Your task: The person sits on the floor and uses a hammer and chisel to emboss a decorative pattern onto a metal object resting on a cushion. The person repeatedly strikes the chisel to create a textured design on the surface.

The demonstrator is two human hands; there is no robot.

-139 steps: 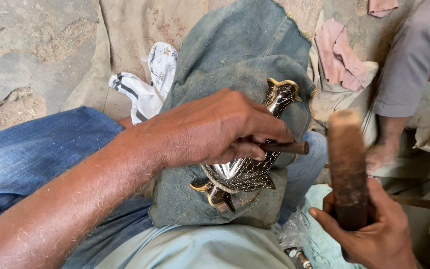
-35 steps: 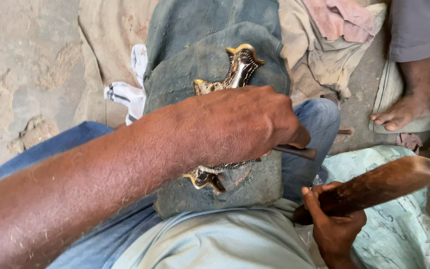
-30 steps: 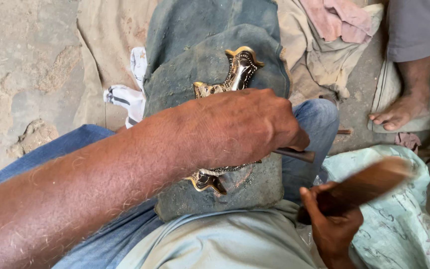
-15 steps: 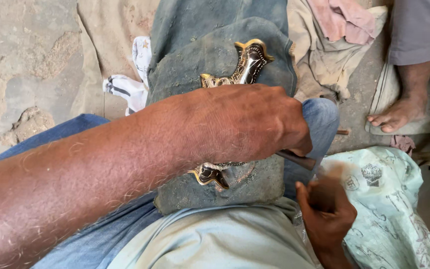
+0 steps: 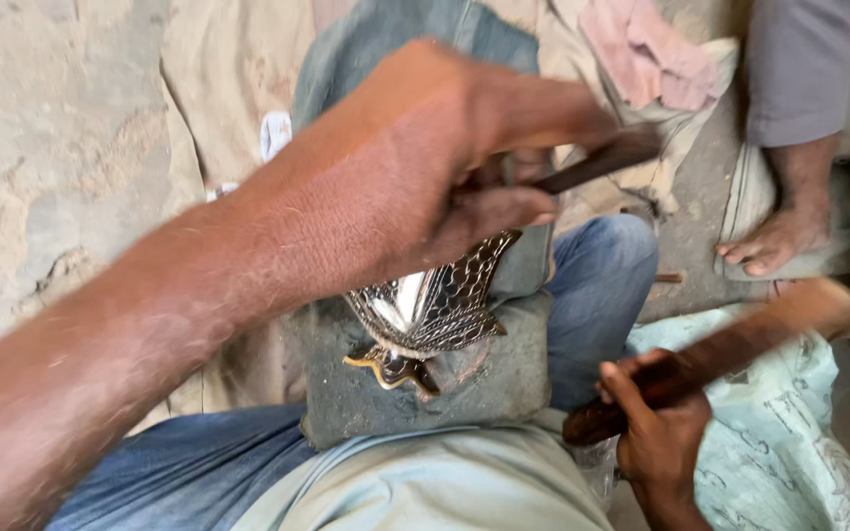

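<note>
An ornate silver metal piece [image 5: 432, 313] with gold edges and a chased scale pattern lies on a grey-blue denim pad [image 5: 464, 379] over my thigh. My left hand [image 5: 435, 167] is raised above it, closed on a thin dark metal punch [image 5: 597, 160] that points to the right. My right hand [image 5: 656, 433], at the lower right, grips the handle of a dark wooden mallet [image 5: 740, 349], blurred by motion and angled up to the right. The top of the metal piece is hidden under my left hand.
Another person's bare foot [image 5: 774, 241] and trouser leg stand at the upper right. A pale printed sack [image 5: 799, 433] lies at the lower right. Pink rags [image 5: 646, 59] and beige cloth [image 5: 218, 88] cover the dusty stone floor [image 5: 41, 147].
My left hand has lifted up off the metal piece with the punch. The mallet has swung back into sight, up to the right. The view has moved closer.
</note>
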